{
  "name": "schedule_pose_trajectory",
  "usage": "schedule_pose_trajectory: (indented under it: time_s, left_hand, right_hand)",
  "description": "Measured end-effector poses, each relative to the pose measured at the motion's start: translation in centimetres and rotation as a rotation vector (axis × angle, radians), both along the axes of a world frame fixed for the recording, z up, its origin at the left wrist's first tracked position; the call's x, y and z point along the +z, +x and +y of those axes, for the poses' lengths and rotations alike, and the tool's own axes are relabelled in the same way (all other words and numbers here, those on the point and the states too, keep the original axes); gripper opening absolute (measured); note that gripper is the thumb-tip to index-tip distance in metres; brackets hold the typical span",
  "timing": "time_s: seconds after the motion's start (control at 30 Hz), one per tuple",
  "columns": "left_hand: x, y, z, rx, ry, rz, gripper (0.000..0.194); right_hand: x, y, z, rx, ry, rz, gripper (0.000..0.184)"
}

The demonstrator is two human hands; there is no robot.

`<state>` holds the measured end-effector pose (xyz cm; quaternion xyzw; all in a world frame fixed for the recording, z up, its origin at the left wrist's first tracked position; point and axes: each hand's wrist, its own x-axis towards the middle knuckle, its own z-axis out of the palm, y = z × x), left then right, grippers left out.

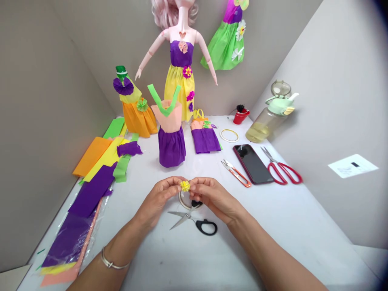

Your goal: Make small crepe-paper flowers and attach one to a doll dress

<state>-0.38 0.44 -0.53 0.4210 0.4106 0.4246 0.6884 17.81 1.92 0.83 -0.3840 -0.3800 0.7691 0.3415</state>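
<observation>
A small yellow pleated paper flower (185, 186) is held up between my two hands above the table. The fingertips of my left hand (160, 198) pinch its left edge, and my right hand (214, 196) grips its right edge with thumb and finger. Just below lie black-handled scissors (188, 216) with their blades apart, pointing left. One of their handles is partly covered by my right hand. A roll of tape (181, 201) shows partly behind the flower and fingers. Beyond my hands stands a small paper dress (171, 145) with a purple skirt, peach top and green straps.
Coloured paper sheets (91, 190) run down the left side. Thread snips (236, 173), a phone (253, 163), red scissors (283, 169) and a bottle (266, 117) are at right. A doll (182, 52), a bottle in an orange dress (138, 117) and a folded purple dress (206, 139) stand or lie behind.
</observation>
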Motion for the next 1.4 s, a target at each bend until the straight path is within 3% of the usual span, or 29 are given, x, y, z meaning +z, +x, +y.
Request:
schedule_pose_trajectory:
  time_s: [0.27,0.53,0.67,0.73,0.9,0.97,1.07,1.23,1.4]
  left_hand:
    - [0.5,0.1,0.1,0.016,-0.005,-0.007,0.011]
    - [0.5,0.1,0.4,0.080,-0.033,0.013,0.009]
    - [0.1,-0.2,0.9,0.123,-0.049,0.060,0.012]
    - [0.6,-0.6,1.2,0.169,0.018,0.186,0.011]
    - [2.6,-2.5,1.6,0.292,0.561,0.818,0.004]
    - [2.3,-3.6,1.4,0.279,0.770,0.998,0.008]
    - [0.5,-5.0,0.7,0.217,0.932,1.166,0.013]
    - [-2.1,-5.8,-1.1,0.055,0.982,1.280,0.015]
    - [-1.7,-6.1,-2.4,-0.079,0.886,1.267,0.014]
  right_hand:
    - [0.1,-0.1,0.2,-0.022,-0.133,0.135,0.015]
    - [0.0,-0.1,0.2,-0.079,-0.101,0.051,0.019]
    - [-0.1,0.2,0.5,-0.127,0.015,-0.078,0.021]
    - [0.4,0.3,0.6,-0.137,0.090,-0.181,0.020]
    - [2.6,0.8,1.0,-0.041,0.310,-0.415,0.012]
    - [3.0,0.8,1.2,0.008,0.431,-0.517,0.011]
    - [2.3,0.6,1.7,0.049,0.621,-0.661,0.010]
    - [-0.2,0.5,2.3,0.183,0.880,-0.916,0.011]
    - [-1.4,1.7,2.5,0.254,1.037,-1.003,0.025]
